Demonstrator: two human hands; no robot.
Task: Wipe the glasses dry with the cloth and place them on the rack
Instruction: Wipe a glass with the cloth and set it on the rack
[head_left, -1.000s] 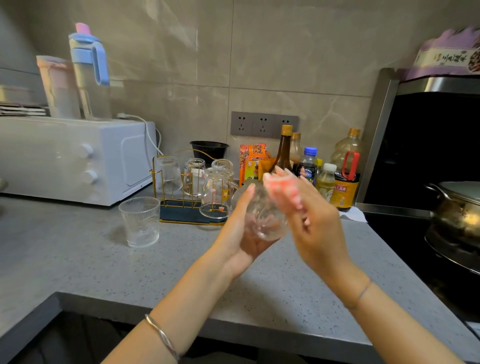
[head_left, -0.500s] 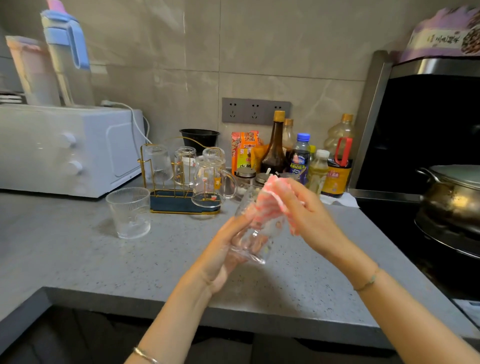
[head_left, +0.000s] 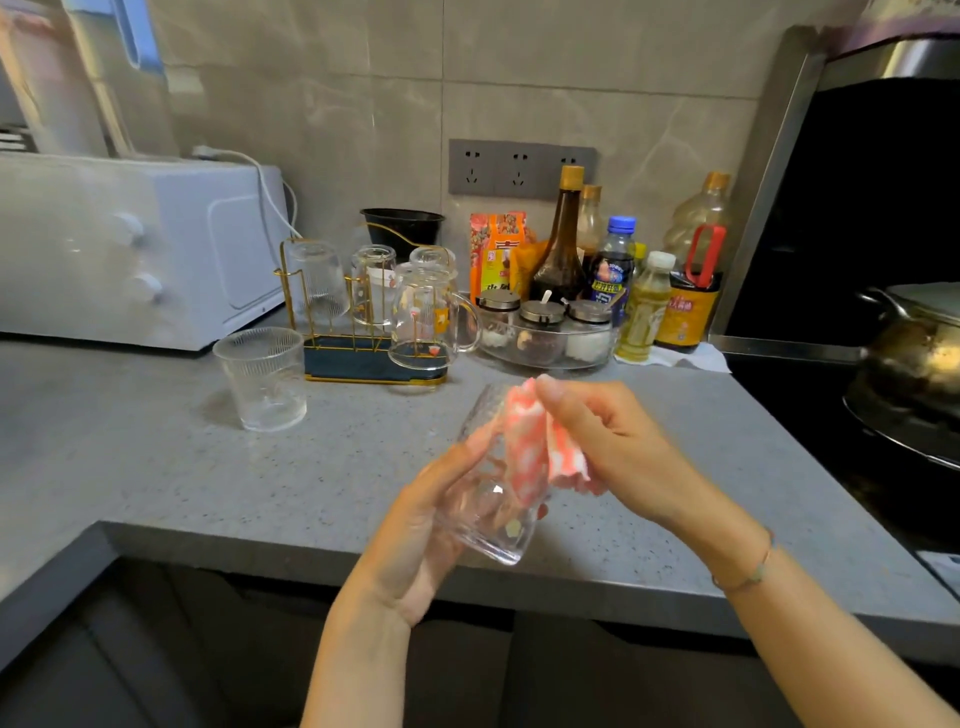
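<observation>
Now that the cloth (head_left: 524, 447) is pushed down inside the glass (head_left: 493, 519), rather than bunched at its rim as a second earlier, the wiping is judged to be carried from the lip to the inner wall. The glass is gripped round its side by the left hand (head_left: 415, 525), fingers curled about it, and is held tilted in the air above the front edge of the counter (head_left: 156, 467), mouth up and away. It is lowered and brought nearer the body than before. The cloth's free end is pinched between thumb and fingers of the right hand (head_left: 618, 447), just beside the mouth. Nothing is changed at the rack (head_left: 363, 366), which is set toward the back edge of the counter with several glasses and a mug (head_left: 428, 317) upturned on it. A ribbed tumbler (head_left: 262, 382) is left standing upright just beside the rack's left end, apart from both hands. By this reading the held glass is not yet dry. Its outside is probably still to be wiped before it is set on the rack, and the tumbler is still to be done.
</observation>
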